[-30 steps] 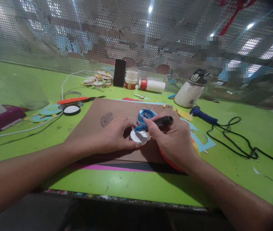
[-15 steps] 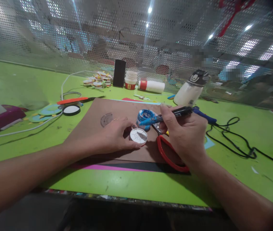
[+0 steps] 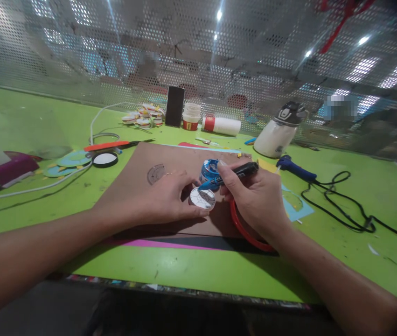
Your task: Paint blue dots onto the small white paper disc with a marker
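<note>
White, with thin dark lines drawn across its face, the small round disc [image 3: 202, 199] is near the middle of the brown board [image 3: 123, 179] on the green table [image 3: 170, 268]. The left hand [image 3: 170, 198] grips its side between thumb and fingers, and that hold matches the picture half a second ago; the disc has barely shifted.

The right hand [image 3: 259, 196] is what has moved. Half a second ago it was farther right, with the marker [image 3: 242, 171] lifted clear of the disc; now it has swung back left, and the marker's blue front end meets the far edge of the white face — whether the tip truly touches is too small to tell. Thumb and fingers are closed round the marker, its black end slanting up to the right. With the disc steadied and the tip returned to its rim, the work looks to be back at the drawn face after a short lift.

Just beyond the disc sits a blue tub [image 3: 208, 176]. Below the right hand a red scissor handle [image 3: 240, 231] is partly covered, on the near right of the board.
</note>
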Demonstrator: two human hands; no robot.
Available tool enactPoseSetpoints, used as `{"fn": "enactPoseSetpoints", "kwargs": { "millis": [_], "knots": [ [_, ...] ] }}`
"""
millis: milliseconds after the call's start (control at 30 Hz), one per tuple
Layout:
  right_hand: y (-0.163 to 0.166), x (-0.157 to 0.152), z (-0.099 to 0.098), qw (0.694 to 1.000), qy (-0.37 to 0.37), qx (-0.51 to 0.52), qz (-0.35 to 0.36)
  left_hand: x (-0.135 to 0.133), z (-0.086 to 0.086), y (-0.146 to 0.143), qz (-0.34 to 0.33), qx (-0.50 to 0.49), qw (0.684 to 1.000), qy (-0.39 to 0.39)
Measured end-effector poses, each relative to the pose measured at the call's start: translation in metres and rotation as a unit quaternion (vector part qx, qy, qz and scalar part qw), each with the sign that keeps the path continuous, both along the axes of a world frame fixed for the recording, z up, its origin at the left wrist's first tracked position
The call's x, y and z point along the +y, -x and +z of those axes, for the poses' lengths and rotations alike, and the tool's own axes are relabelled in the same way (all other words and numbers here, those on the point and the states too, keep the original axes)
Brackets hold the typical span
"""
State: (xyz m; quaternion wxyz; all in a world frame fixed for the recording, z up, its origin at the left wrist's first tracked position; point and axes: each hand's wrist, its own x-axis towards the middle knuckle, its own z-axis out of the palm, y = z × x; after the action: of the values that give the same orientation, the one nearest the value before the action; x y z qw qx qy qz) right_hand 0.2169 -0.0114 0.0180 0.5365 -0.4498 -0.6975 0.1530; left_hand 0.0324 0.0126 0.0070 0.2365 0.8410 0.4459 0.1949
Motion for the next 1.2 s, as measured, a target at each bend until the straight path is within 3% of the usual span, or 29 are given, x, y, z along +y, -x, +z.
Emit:
{"fn": "enactPoseSetpoints", "kwargs": {
  "millis": [800,1200],
  "knots": [
    [-0.0003,-0.0004,-0.0039,1.000,0.004,-0.019,-0.015,0.0015,-0.0006,-0.0023,0.027,0.022,0.999,-0.005],
    [0.0015,-0.0012,-0.0040,0.998,-0.036,-0.031,-0.045,0.0023,-0.0027,-0.0033,0.031,0.000,1.000,-0.003]
  ]
}}
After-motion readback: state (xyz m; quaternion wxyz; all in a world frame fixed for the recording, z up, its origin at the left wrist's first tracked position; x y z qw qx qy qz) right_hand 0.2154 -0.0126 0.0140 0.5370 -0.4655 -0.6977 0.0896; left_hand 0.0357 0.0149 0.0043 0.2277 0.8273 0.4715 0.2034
